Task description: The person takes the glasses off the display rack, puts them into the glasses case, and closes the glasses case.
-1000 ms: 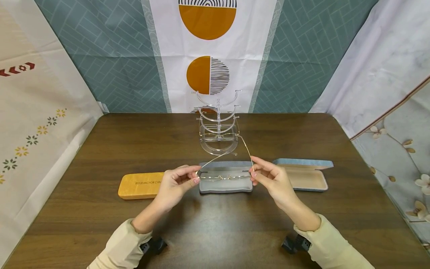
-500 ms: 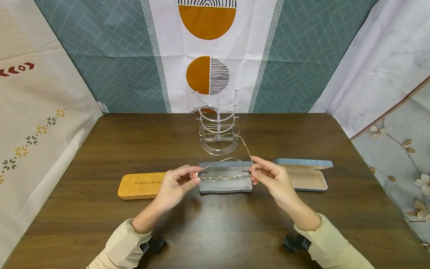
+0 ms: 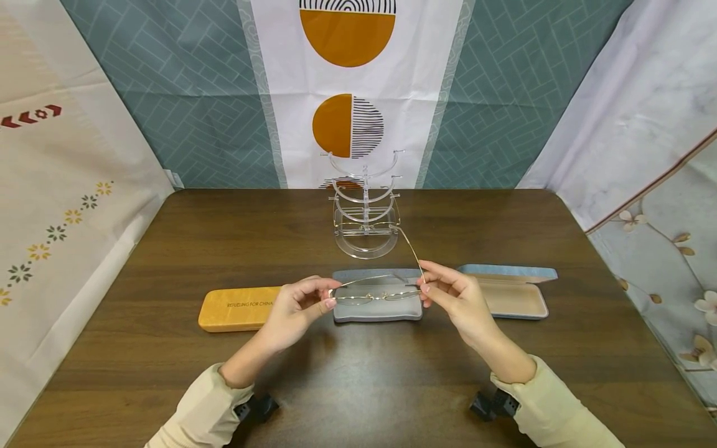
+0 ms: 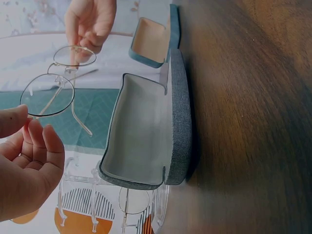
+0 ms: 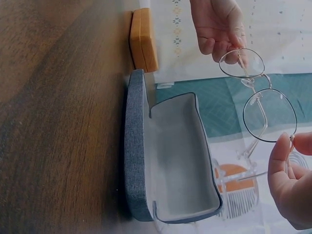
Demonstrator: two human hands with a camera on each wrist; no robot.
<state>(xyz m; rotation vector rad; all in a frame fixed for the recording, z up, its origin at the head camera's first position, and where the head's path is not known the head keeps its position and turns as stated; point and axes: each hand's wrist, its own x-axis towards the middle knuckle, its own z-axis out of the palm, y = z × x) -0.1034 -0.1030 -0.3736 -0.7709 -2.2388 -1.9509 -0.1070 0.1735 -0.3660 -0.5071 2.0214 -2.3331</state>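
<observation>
A pair of thin gold-rimmed eyeglasses (image 3: 376, 297) is held level between both hands, over an open grey glasses case (image 3: 376, 313). My left hand (image 3: 297, 310) pinches the left end of the frame at the hinge, thumb against forefinger. At the other end, my right hand (image 3: 452, 297) pinches the frame by its hinge. The right temple arm points away toward the stand, while the left one slants inward behind the lenses. Both wrist views show the round lenses (image 4: 47, 95) beside the case's pale lining (image 5: 178, 151), apart from it.
A yellow glasses case (image 3: 238, 309) lies closed at left, partly behind the left hand. To the right is a blue case (image 3: 512, 298) with its lid up and a beige lining. Behind stands a clear tiered eyeglass stand (image 3: 366, 218), with another pair on a lower tier.
The left temple arm has swung inward, its tip moving right and closer to the lenses. Both hands keep their grip and have barely moved.
</observation>
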